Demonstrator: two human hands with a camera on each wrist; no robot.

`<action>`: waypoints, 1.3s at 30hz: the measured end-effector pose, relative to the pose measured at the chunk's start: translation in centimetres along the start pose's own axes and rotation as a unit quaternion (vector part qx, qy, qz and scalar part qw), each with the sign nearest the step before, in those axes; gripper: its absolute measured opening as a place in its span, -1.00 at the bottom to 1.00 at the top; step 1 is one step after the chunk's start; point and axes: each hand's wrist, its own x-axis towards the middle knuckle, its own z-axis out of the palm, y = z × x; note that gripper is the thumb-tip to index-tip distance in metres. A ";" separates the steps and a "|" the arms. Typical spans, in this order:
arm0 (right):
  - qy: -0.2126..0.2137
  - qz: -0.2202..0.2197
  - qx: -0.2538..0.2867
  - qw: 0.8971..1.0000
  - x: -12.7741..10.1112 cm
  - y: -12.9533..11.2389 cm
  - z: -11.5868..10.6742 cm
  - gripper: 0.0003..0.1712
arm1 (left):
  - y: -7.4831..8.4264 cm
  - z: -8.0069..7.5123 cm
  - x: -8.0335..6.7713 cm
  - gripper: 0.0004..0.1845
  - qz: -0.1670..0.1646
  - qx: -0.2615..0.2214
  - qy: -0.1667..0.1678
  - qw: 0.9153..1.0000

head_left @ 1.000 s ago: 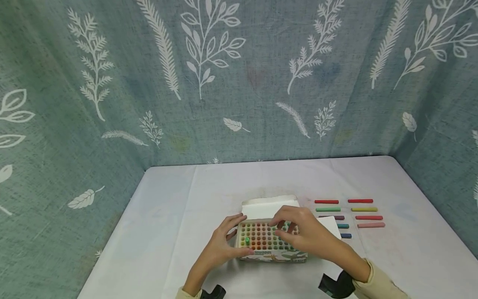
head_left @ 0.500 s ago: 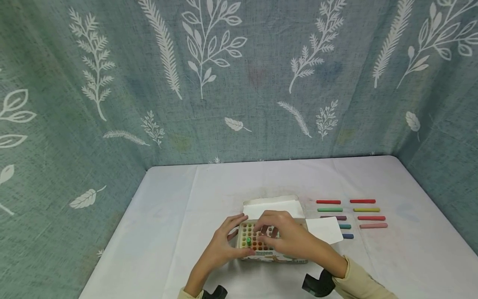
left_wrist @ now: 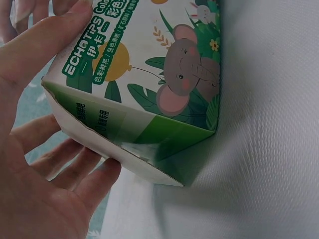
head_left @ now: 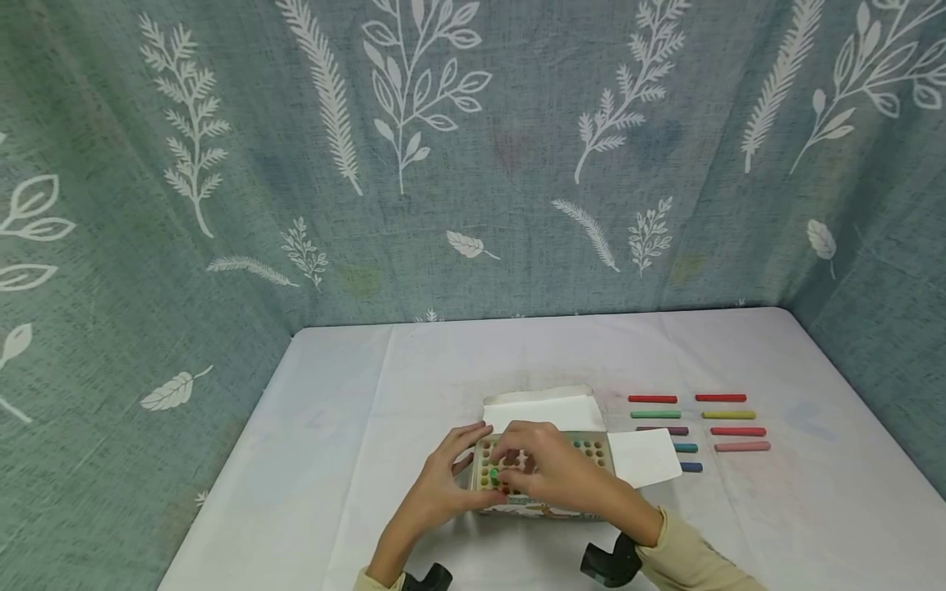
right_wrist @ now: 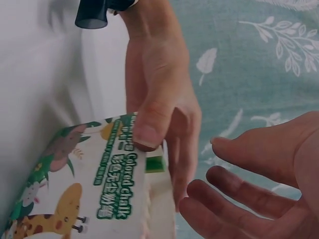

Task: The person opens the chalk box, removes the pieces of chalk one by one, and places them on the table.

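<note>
Nearest the person, the left hand (head_left: 436, 484) braces the left end of the chalk box (head_left: 543, 476), thumb on the printed front face and fingers spread along the side, holding it lightly rather than clamping. The right hand (head_left: 550, 472) lies over the open top, its relaxed, slightly bent fingers reaching leftward across the rows of chalk ends; whether its grip has closed on any one stick I cannot tell. A green stick (head_left: 493, 474) stands proud at the box's left edge, just beside the right fingertips and nearer that hand than the left. The box sits long axis left to right on the desk (head_left: 332, 410), flaps open. Farther right, well apart, loose sticks (head_left: 698, 423) lie in two columns, each pointing left to right
</note>
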 end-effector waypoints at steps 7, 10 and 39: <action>-0.013 0.013 -0.006 1.000 0.4 0.7 0.9 -0.85 | 2.8 -0.4 -0.5 -0.13 0.000 -0.011 -0.011 1.000; -0.019 0.018 -0.015 1.000 0.6 1.1 1.3 -0.84 | 3.3 -0.5 -0.6 -0.13 -0.003 -0.006 -0.014 1.000; 0.088 -0.075 -0.052 0.992 0.8 0.0 0.7 -0.84 | 3.4 -0.4 -0.7 -0.15 -0.004 -0.013 -0.007 1.000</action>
